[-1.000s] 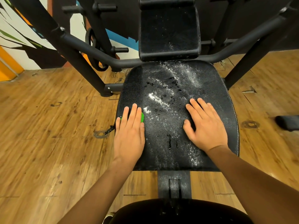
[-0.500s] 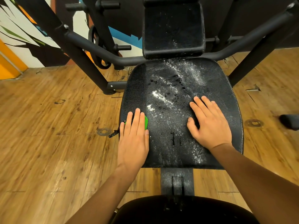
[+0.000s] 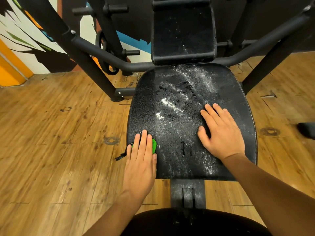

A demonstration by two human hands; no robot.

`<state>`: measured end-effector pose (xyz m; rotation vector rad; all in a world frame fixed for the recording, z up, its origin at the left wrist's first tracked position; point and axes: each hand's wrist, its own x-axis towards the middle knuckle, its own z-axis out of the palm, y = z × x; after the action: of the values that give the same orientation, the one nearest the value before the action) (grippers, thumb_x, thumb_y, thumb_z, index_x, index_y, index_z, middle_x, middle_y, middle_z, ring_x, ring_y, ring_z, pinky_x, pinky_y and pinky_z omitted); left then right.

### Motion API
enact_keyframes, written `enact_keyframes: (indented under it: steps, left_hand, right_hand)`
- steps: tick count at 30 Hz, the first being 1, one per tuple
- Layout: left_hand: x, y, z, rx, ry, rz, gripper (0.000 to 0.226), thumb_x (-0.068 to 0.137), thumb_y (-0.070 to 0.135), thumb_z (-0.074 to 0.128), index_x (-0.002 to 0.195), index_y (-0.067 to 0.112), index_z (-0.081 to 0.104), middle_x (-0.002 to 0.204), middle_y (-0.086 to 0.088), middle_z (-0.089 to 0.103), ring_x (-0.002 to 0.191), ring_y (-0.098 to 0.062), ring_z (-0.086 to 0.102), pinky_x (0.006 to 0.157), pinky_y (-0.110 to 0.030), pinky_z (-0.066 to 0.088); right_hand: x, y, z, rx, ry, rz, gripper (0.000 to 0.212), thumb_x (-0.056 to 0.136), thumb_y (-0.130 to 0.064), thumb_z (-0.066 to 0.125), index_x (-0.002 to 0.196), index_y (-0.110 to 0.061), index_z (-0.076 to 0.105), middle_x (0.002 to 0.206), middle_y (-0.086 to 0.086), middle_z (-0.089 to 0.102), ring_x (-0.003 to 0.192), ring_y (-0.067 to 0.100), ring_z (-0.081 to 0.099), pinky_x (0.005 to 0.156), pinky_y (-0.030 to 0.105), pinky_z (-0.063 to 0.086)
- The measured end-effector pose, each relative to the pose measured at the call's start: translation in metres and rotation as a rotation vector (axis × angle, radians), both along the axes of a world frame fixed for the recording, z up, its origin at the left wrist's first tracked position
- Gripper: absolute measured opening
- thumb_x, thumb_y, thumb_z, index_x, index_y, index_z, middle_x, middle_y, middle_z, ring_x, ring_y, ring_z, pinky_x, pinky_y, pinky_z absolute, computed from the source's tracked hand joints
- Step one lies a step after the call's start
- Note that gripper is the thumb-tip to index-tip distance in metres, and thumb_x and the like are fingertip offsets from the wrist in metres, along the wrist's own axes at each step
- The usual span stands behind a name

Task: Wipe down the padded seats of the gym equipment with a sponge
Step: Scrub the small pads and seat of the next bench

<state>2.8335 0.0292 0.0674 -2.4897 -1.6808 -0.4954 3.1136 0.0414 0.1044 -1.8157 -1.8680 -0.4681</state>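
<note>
the left hand [image 3: 140, 165] presses flat, fingers straight and together, on a bright green sponge [image 3: 154, 145] at the left edge of the black padded vinyl seat [image 3: 179, 133]. the right hand [image 3: 221, 133] rests flat, fingers slightly spread, on the seat's right side beside white powdery streaks [image 3: 170, 104].

Head view, facing down, close above seat [image 3: 146, 103]

Scuffed wooden plank floor [image 3: 59, 150]; painted mural wall [image 3: 20, 31] in orange, blue, white.
</note>
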Motion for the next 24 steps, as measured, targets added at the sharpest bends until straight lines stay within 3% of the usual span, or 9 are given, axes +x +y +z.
enact_keyframes:
  steps: [8,18,24]
  left_hand:
    - [0.034,0.076,0.051,-0.033,-0.081,0.019,0.055,0.109,0.029,0.020,0.161,0.013,0.015,0.170,-0.004,0.006,0.156,-0.021,0.004,0.125,-0.043,0.006]
    - [0.078,0.200,0.108,-0.004,-0.114,-0.010,0.055,0.108,0.025,0.032,0.159,0.007,0.024,0.167,-0.010,0.020,0.154,-0.028,0.015,0.121,-0.052,0.019]
    - [0.082,0.222,0.114,0.043,-0.063,-0.041,0.052,0.107,0.024,0.035,0.155,0.006,0.031,0.163,-0.011,0.028,0.151,-0.031,0.022,0.117,-0.054,0.029]
  right_hand:
    - [0.000,-0.001,0.001,-0.023,-0.003,-0.002,0.054,0.098,-0.036,0.048,0.144,-0.007,0.055,0.154,0.012,0.048,0.149,0.030,0.034,0.126,0.047,0.021]
    - [0.001,0.001,-0.001,-0.045,-0.015,-0.011,0.056,0.098,-0.039,0.045,0.145,-0.008,0.055,0.155,0.010,0.047,0.150,0.029,0.033,0.125,0.047,0.021]
    - [0.001,0.001,0.000,-0.022,-0.013,-0.009,0.056,0.097,-0.038,0.046,0.143,-0.008,0.057,0.154,0.011,0.049,0.148,0.029,0.035,0.125,0.047,0.022]
